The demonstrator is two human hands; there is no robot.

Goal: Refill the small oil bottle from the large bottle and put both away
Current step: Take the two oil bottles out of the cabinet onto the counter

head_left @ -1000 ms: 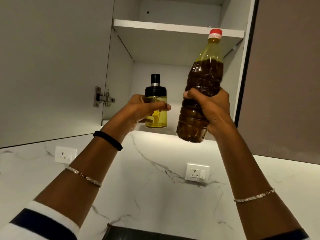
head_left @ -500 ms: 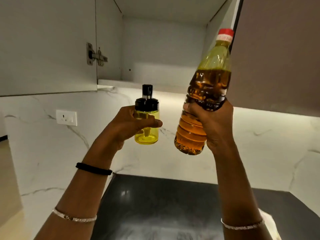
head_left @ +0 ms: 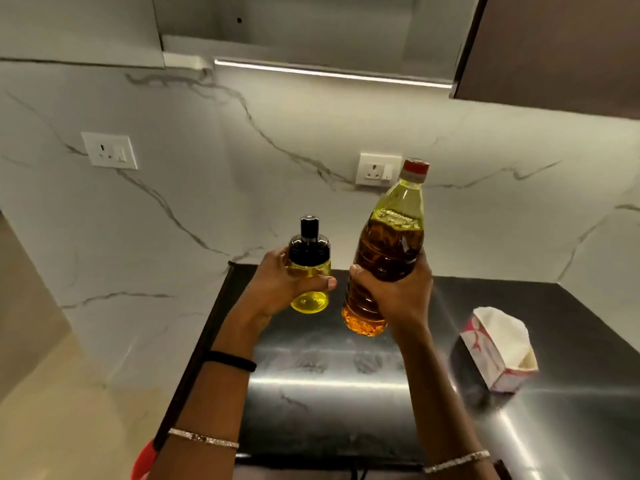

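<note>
My left hand (head_left: 277, 285) grips the small oil bottle (head_left: 309, 268), a yellow-tinted container with a black pump lid, holding it upright above the black countertop (head_left: 346, 393). My right hand (head_left: 394, 292) grips the large oil bottle (head_left: 388, 251) round its middle. That bottle has a red cap, holds amber oil to about the shoulder, and leans slightly to the right. The two bottles hang side by side, a small gap between them, both clear of the counter.
A white and pink carton (head_left: 498, 348) with an open top lies on the counter at the right. The open wall cupboard (head_left: 311, 32) hangs overhead with a light strip under it. Two wall sockets (head_left: 109, 150) sit on the marble backsplash.
Both hands have come down from the open cupboard toward the counter, carrying the two bottles. The view has tilted downward, so the counter and the carton now show.
</note>
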